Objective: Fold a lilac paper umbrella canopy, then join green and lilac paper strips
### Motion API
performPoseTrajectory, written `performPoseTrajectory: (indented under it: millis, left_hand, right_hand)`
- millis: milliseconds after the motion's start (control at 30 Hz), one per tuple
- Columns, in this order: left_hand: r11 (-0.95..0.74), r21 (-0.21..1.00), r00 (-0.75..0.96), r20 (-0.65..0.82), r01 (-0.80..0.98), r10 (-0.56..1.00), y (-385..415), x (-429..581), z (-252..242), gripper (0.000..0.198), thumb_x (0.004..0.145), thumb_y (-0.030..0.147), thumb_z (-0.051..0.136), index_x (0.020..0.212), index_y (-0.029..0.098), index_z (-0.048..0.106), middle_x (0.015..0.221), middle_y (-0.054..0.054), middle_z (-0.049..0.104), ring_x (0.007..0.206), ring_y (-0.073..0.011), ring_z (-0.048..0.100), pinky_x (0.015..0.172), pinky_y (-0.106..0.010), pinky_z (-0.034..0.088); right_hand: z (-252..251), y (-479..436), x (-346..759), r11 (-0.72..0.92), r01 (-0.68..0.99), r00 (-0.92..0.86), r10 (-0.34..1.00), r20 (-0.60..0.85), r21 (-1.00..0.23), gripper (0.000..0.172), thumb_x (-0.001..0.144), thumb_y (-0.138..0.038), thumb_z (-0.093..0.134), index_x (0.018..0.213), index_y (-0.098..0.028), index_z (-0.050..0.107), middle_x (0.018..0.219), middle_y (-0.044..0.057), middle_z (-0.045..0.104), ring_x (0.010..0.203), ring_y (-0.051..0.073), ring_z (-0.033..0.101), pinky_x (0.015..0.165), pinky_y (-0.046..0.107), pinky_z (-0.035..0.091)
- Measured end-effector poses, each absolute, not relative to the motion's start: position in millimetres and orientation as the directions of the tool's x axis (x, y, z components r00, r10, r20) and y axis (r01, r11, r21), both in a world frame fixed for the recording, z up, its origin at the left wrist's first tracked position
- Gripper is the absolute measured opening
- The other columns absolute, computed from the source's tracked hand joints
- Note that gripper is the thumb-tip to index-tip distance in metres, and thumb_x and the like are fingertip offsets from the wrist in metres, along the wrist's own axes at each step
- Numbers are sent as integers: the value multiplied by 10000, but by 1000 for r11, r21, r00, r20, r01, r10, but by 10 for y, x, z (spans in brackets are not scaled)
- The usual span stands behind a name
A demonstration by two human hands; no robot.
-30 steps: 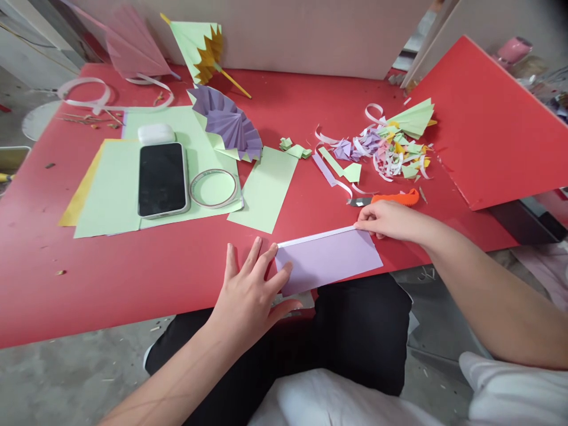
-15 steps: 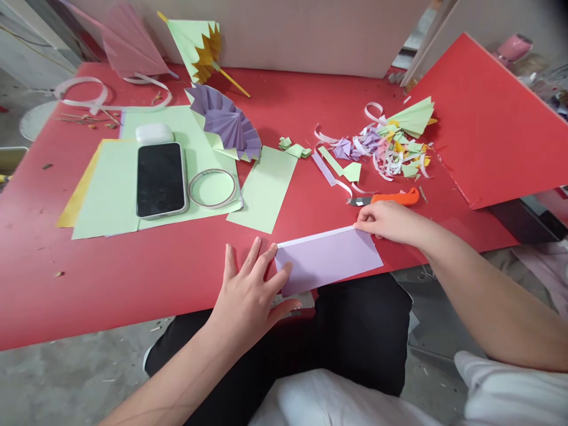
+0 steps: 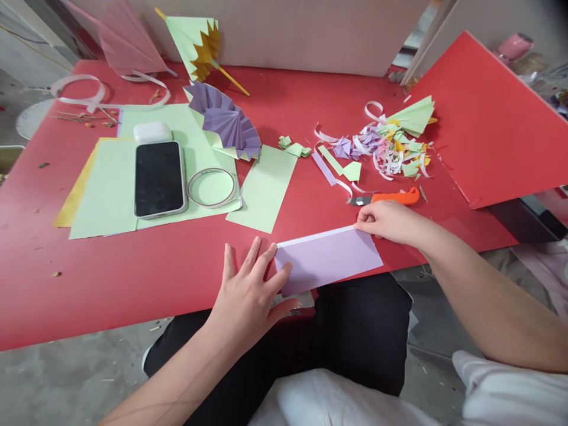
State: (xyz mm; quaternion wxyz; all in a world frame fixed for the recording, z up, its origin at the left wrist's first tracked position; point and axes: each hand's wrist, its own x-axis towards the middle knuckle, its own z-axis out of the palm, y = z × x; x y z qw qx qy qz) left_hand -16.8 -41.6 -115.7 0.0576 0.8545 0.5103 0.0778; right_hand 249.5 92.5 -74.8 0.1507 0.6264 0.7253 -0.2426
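Note:
A rectangular sheet of purple paper (image 3: 331, 257) lies at the table's front edge, with a narrow pale strip along its far side; I cannot tell if that strip is a fold. My left hand (image 3: 248, 287) is open, its fingers spread, with index finger and thumb side over the sheet's left end. At the far right corner, my right hand (image 3: 386, 222) is closed, thumb and fingers pressed together on the paper's edge. Just beyond that hand lies an orange utility knife (image 3: 394, 197), its blade end pointing left.
Paper scraps (image 3: 386, 145) are heaped at the right near a red board (image 3: 497, 124). Leftward lie a phone (image 3: 160, 178), a white case (image 3: 152, 132), a tape roll (image 3: 212, 204) and green sheets (image 3: 104, 195). Behind are a pleated purple fan (image 3: 231, 124) and a paper umbrella (image 3: 195, 44).

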Motion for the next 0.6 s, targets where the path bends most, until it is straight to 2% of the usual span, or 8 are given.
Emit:
performPoseTrajectory:
  millis: [500,600]
  left_hand:
    - [-468,187,458,96,864,884,-427,-180,-1133,457,832,566,455,1119,234,585,1273,-160,528,1274,-408,367,959,-697,238]
    - [-449,195,430,131,872,893,-422,-250,-1061,495,800,606,478,1028,188,615,1202,-149,580,1252,-393,402,995,-667,240]
  right_hand:
    - [-735,925,2473,83,983,-161,824,-543,-164,162,746,-337,523,665,-204,570,566,-14,574,571,125,524,493,249,331]
    - [-726,930,2460,92,983,-164,820,-548,-157,167,754,-332,517,662,-202,565,559,-12,572,566,126,522,498,250,329]
